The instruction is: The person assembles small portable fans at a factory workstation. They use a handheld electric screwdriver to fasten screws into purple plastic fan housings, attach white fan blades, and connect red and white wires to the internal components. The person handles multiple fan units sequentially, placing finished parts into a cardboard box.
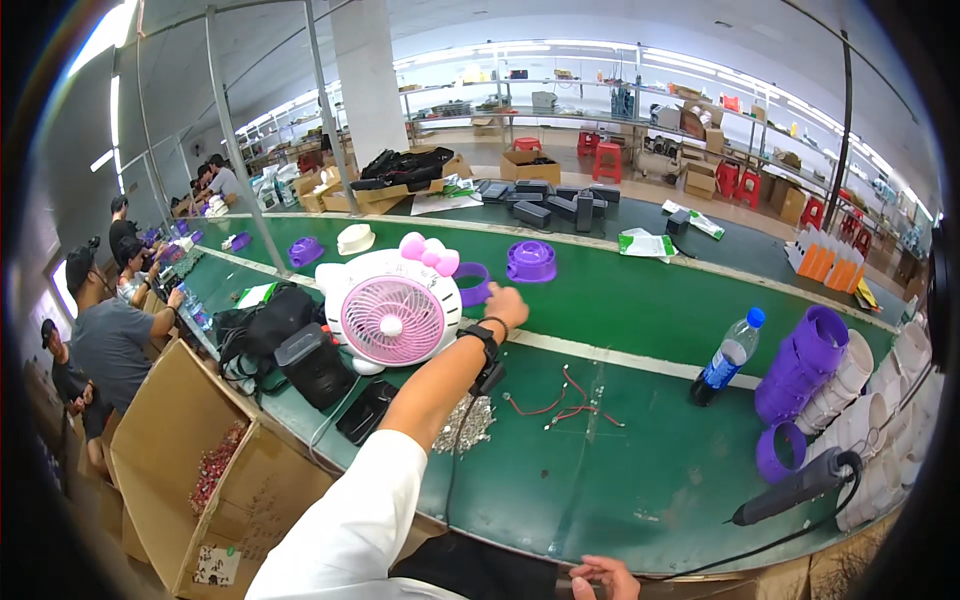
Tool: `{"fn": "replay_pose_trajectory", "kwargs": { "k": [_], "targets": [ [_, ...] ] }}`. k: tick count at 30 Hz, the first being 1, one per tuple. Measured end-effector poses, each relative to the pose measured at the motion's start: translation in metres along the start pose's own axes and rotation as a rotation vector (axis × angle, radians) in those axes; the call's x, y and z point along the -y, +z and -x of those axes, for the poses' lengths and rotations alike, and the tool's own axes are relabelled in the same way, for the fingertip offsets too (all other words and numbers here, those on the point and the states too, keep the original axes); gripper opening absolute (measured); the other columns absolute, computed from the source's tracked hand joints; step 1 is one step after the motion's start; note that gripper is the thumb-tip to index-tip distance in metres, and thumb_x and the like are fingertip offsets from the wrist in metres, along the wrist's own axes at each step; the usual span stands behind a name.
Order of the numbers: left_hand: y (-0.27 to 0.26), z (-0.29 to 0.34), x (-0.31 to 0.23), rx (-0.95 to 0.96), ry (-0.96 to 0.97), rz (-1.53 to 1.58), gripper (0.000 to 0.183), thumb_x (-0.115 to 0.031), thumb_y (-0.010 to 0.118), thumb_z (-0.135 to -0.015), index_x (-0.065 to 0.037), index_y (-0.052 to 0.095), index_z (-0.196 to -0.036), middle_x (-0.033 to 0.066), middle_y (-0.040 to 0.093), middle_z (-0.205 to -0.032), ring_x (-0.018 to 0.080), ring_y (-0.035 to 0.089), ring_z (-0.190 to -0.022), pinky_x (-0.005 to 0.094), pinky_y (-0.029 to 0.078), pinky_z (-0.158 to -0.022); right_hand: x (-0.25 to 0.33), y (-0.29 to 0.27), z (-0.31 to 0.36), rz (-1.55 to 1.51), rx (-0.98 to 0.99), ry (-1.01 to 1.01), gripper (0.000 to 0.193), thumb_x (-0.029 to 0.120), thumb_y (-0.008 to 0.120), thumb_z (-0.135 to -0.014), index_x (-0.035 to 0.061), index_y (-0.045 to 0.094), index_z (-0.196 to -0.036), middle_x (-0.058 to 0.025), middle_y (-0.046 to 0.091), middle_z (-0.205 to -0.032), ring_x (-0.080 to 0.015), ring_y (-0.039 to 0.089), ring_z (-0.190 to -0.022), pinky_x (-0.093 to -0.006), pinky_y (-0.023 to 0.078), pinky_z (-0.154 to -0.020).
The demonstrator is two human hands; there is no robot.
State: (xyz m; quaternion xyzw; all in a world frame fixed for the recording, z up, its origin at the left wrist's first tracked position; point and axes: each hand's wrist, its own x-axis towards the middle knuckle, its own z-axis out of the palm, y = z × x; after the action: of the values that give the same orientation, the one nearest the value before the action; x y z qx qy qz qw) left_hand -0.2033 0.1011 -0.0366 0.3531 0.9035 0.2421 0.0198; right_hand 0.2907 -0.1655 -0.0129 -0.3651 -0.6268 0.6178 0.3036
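My left hand [508, 307], its wrist wearing a dark watch-like device [488, 362], reaches out over the green belt. Its fingers are closed at the right rim of a purple plastic ring [472, 284], which is partly hidden by the fan. Left of that arm stands a white cat-shaped fan [392, 312] with a pink grille and a pink bow. Just beyond the ring sits a purple round base [531, 261]. At the lower edge my right hand [605, 578] shows only in part, fingers loosely apart and nothing visible in them.
Red and black wires [566, 408] and a pile of small metal parts [465, 424] lie nearby. Rightward are a bottle [724, 360], stacked purple rings [800, 365], white housings [848, 380] and a corded electric screwdriver [795, 490]. An open carton [180, 450] stands left; people work farther along.
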Motion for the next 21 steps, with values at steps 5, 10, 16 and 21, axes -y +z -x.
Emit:
{"fn": "replay_pose_trajectory", "kwargs": {
  "k": [5,10,16,21],
  "targets": [
    [0.026,-0.012,0.028,-0.187,0.07,-0.117,0.042,-0.012,0.067,-0.084,0.008,0.055,-0.119,0.0246,0.047,-0.131,0.0439,0.062,-0.107,0.0451,0.057,-0.087,-0.023,-0.003,0.01,-0.085,-0.182,0.087,0.03,0.014,0.068,-0.094,-0.0002,0.064,-0.12,-0.0071,0.07,-0.098,-0.0149,0.065,-0.09,-0.0293,0.051,-0.081],
    [0.019,0.011,0.023,-0.25,0.216,-0.119,0.048,-0.015,0.074,-0.082,-0.002,0.052,-0.122,0.0262,0.052,-0.123,0.0431,0.066,-0.097,0.0463,0.058,-0.078,-0.018,-0.006,0.002,-0.117,-0.32,0.127,0.023,0.011,0.068,-0.093,-0.0025,0.065,-0.112,-0.0054,0.067,-0.096,-0.0141,0.06,-0.084,-0.0285,0.049,-0.08],
    [-0.026,0.039,0.026,-0.188,0.351,0.011,0.026,-0.025,0.068,-0.091,-0.002,0.063,-0.103,0.0251,0.055,-0.115,0.0482,0.065,-0.092,0.0561,0.054,-0.078,-0.003,0.006,-0.011,-0.1,-0.679,-0.29,0.026,0.012,0.067,-0.094,-0.0008,0.063,-0.116,-0.0114,0.058,-0.125,-0.0255,0.061,-0.113,-0.0378,0.048,-0.097],
    [-0.097,0.185,-0.03,0.113,0.817,0.25,0.044,-0.041,0.071,-0.09,0.002,0.06,-0.092,0.019,0.055,-0.107,0.0422,0.06,-0.092,0.0485,0.051,-0.081,-0.006,-0.026,-0.029,0.235,-0.86,-0.514,0.106,0.049,0.083,-0.076,-0.0014,0.029,-0.152,-0.0226,0.043,-0.149,-0.0337,0.045,-0.138,-0.047,0.036,-0.113]
  ]
}}
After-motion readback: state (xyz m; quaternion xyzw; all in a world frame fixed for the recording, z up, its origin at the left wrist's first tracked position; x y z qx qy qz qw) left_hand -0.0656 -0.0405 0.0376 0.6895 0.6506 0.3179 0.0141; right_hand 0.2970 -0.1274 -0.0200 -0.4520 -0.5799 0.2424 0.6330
